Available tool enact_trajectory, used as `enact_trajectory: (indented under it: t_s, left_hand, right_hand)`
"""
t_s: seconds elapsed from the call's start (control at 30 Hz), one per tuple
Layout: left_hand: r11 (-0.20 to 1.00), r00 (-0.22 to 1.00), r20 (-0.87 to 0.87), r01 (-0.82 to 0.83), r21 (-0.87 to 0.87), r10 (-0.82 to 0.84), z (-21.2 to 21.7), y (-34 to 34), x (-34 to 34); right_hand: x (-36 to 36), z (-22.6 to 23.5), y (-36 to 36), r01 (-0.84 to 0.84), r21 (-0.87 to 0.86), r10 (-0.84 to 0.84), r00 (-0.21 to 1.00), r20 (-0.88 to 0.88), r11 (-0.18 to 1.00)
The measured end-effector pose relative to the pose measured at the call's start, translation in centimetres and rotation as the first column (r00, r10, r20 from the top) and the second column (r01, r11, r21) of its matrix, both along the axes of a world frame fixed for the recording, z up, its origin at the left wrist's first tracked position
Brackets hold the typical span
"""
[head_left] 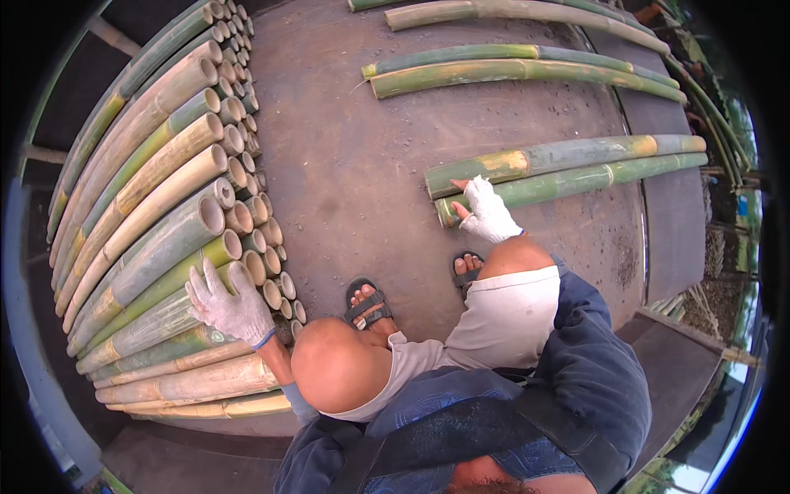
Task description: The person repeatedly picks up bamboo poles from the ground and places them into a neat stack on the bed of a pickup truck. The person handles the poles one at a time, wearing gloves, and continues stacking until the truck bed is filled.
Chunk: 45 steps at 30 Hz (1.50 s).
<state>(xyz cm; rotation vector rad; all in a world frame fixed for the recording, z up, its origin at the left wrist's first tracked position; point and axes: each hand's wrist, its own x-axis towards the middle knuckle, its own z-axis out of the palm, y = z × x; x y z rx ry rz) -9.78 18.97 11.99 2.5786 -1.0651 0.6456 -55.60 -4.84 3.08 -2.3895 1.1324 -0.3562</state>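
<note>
While the person squats between two groups of bamboo, each hand goes to a different one.

Left hand: the left hand (pixel 229 306), in a pale knitted glove, lies flat with its fingers spread wide on the bamboo stack (pixel 156 239); it clasps nothing, and looks as if it is steadying or nudging a pole into line.

Right hand: the right hand (pixel 487 212), gloved the same way, rests on the cut ends of the pair of poles (pixel 568 169); the fingers lie on top of the ends, but I cannot tell whether they curl round to grip or only press.

Bamboo stack: it is on the person's left, with the poles laid side by side and layered, and the hollow cut ends all turned toward the open floor, roughly flush, which probably keeps the pile even and stops poles rolling off.

Pair of poles: two green and yellow lengths lie touching each other on the platform (pixel 354 165), just ahead of the right knee, with their near ends level under the glove; they are within reach, well apart from the stack.

Far poles: more bamboo (pixel 527 70) lies farther up the platform in loose pairs, each set parallel and apart from the next.

Posture: a deep squat with sandalled feet (pixel 369 305) planted on the dark floor, so both groups are within arm's reach.

Gloves: likely worn against splinters and the sharp cut rims.
</note>
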Motion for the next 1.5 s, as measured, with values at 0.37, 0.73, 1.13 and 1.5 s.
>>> enact_trajectory:
  t_s: [0.37,0.73,1.13,1.5]
  left_hand:
    - [0.953,0.975,0.012,0.218,-0.211,-0.221,2.3,-2.2,-7.0]
    - [0.126,0.280,-0.647,0.953,0.275,-0.709,1.2,-19.9,-28.8]
    - [0.548,0.780,-0.239,0.588,0.594,-0.578,16.4,-6.7,-10.0]
    - [0.916,0.961,0.087,0.219,0.337,-0.262,12.9,6.8,7.3]
  right_hand:
    - [-32.3,-3.8,-14.2,0.438,0.856,-0.838,-0.326,0.437,0.276]
    - [-16.8,0.4,-4.4,-0.069,0.939,-0.907,-0.291,0.304,0.337]
    - [-31.7,5.2,-12.1,-0.209,0.803,-0.736,-0.571,0.363,0.558]
    - [-12.4,6.1,-10.6,-0.166,0.895,-0.904,0.033,0.426,0.415]
